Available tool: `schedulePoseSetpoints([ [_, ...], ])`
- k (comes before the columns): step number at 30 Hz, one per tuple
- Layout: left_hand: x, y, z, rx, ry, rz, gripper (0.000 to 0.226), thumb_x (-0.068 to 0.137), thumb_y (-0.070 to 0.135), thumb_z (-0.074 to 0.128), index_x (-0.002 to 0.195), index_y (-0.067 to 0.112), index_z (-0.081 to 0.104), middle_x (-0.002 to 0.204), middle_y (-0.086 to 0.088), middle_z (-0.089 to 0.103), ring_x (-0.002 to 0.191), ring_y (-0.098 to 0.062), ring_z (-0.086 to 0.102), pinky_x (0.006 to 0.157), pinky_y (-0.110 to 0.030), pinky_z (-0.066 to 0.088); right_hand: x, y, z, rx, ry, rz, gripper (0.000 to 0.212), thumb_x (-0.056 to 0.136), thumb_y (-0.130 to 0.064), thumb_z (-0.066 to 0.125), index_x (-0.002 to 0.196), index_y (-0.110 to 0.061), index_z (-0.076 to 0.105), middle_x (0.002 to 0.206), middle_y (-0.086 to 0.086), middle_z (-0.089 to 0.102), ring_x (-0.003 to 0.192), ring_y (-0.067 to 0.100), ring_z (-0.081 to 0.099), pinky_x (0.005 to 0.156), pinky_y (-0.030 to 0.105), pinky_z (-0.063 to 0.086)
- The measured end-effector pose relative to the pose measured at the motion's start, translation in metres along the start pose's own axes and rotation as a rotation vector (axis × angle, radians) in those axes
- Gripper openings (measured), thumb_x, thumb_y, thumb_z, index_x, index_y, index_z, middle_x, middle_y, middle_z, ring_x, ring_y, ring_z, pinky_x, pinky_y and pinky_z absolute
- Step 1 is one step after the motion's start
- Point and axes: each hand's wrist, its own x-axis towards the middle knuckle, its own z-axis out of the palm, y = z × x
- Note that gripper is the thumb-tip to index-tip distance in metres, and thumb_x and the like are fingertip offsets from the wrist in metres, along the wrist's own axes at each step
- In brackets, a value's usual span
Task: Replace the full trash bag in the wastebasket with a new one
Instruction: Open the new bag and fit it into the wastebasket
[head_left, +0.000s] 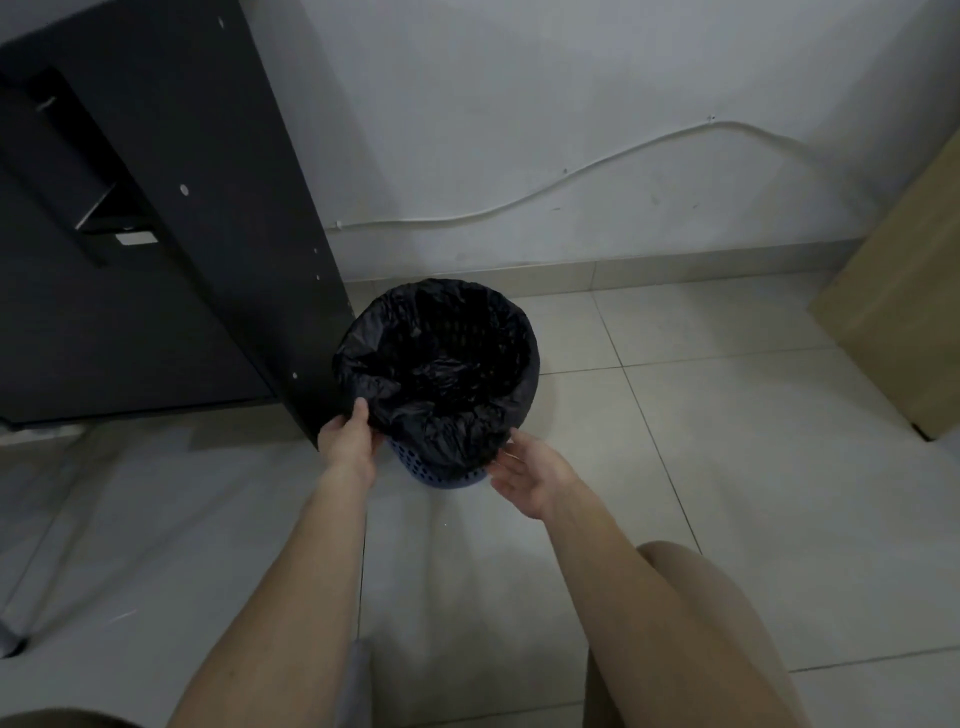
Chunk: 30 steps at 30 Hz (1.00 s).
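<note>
A round blue perforated wastebasket (436, 475) stands on the tiled floor near the wall. A black trash bag (441, 358) lines it, its edge folded down over the rim all the way round; the bag hangs loose and looks hollow inside. My left hand (348, 439) grips the bag's folded edge at the near-left of the rim. At the near-right side my right hand (530, 473) is palm up with fingers spread, its fingertips at the bag's lower edge, holding nothing.
A black cabinet (156, 234) stands immediately left of the basket, its side panel almost touching it. A tan wooden panel (904, 322) leans at the right. A white cable (571, 176) runs along the wall. My knees are at the bottom of the view.
</note>
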Motion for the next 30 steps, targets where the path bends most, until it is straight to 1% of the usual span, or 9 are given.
schedulePoseSetpoints([
  [4, -0.04, -0.042, 0.007, 0.008, 0.019, -0.04, 0.029, 0.1, 0.038, 0.054, 0.114, 0.014, 0.06, 0.11, -0.007, 0.064, 0.094, -0.022, 0.063, 0.087, -0.037, 0.051, 0.006, 0.006, 0.023, 0.124, 0.021, -0.002, 0.033, 0.102, -0.026, 0.056, 0.127, -0.006, 0.059, 0.098, 0.008, 0.067, 0.085, 0.02, 0.064, 0.084, 0.032, 0.052],
  [8, -0.062, -0.072, 0.021, -0.129, -0.131, -0.181, 0.039, 0.104, 0.023, 0.05, 0.137, 0.003, 0.055, 0.127, -0.015, 0.065, 0.1, -0.024, 0.066, 0.076, -0.028, 0.055, 0.009, 0.005, 0.037, 0.166, 0.031, 0.064, 0.024, 0.102, -0.023, 0.055, 0.1, -0.001, 0.064, 0.067, 0.011, 0.072, 0.055, 0.023, 0.07, 0.038, 0.027, 0.052],
  [10, -0.06, -0.068, 0.026, -0.159, -0.154, -0.188, 0.036, 0.105, 0.017, 0.048, 0.138, 0.002, 0.053, 0.13, -0.02, 0.063, 0.089, -0.023, 0.066, 0.057, -0.026, 0.055, 0.011, 0.003, 0.041, 0.151, 0.016, 0.091, 0.025, 0.102, -0.024, 0.053, 0.097, -0.002, 0.064, 0.068, 0.012, 0.072, 0.053, 0.026, 0.069, 0.031, 0.028, 0.047],
  [13, -0.055, -0.067, 0.03, -0.25, -0.199, -0.28, 0.039, 0.108, 0.016, 0.041, 0.146, 0.006, 0.044, 0.141, -0.021, 0.055, 0.108, -0.031, 0.062, 0.073, -0.034, 0.055, 0.019, 0.003, 0.042, 0.144, 0.002, 0.102, 0.029, 0.104, -0.025, 0.048, 0.122, -0.007, 0.06, 0.1, 0.012, 0.069, 0.077, 0.025, 0.063, 0.037, 0.024, 0.049],
  [16, -0.05, -0.067, 0.031, -0.382, -0.213, -0.385, 0.04, 0.11, 0.015, 0.035, 0.148, 0.007, 0.041, 0.151, -0.017, 0.045, 0.137, -0.035, 0.044, 0.103, -0.046, 0.043, 0.027, 0.003, 0.035, 0.272, -0.043, 0.032, 0.04, 0.108, -0.022, 0.04, 0.141, -0.004, 0.05, 0.136, 0.016, 0.059, 0.114, 0.029, 0.061, 0.078, 0.034, 0.053],
  [22, -0.043, -0.07, 0.042, -0.554, -0.197, -0.456, 0.03, 0.108, 0.009, 0.036, 0.132, -0.002, 0.052, 0.144, -0.019, 0.052, 0.133, -0.031, 0.049, 0.103, -0.039, 0.044, 0.029, -0.006, 0.019, 0.583, -0.072, -0.065, 0.033, 0.108, -0.013, 0.036, 0.133, 0.002, 0.052, 0.142, 0.022, 0.052, 0.128, 0.033, 0.052, 0.1, 0.036, 0.045],
  [24, -0.046, -0.07, 0.042, -0.587, -0.189, -0.448, 0.034, 0.106, 0.009, 0.038, 0.136, -0.003, 0.051, 0.141, -0.019, 0.054, 0.131, -0.032, 0.051, 0.105, -0.04, 0.045, 0.027, -0.004, 0.021, 0.573, -0.065, -0.048, 0.033, 0.106, -0.012, 0.041, 0.119, 0.005, 0.065, 0.132, 0.023, 0.059, 0.121, 0.034, 0.057, 0.097, 0.039, 0.048],
  [27, -0.052, -0.072, 0.035, -0.633, -0.183, -0.409, 0.034, 0.102, 0.011, 0.04, 0.13, 0.001, 0.055, 0.124, -0.017, 0.058, 0.109, -0.032, 0.059, 0.092, -0.043, 0.052, 0.024, -0.002, 0.02, 0.492, -0.076, -0.027, 0.048, 0.099, -0.021, 0.05, 0.065, -0.003, 0.08, 0.086, 0.021, 0.075, 0.096, 0.034, 0.063, 0.077, 0.043, 0.055],
  [30, -0.053, -0.075, 0.032, -0.604, -0.188, -0.426, 0.024, 0.1, 0.015, 0.045, 0.113, 0.001, 0.059, 0.11, -0.016, 0.059, 0.091, -0.027, 0.059, 0.082, -0.042, 0.053, 0.027, -0.001, 0.021, 0.446, -0.06, -0.058, 0.036, 0.102, -0.023, 0.046, 0.098, -0.002, 0.076, 0.098, 0.016, 0.073, 0.092, 0.029, 0.064, 0.067, 0.037, 0.055],
])
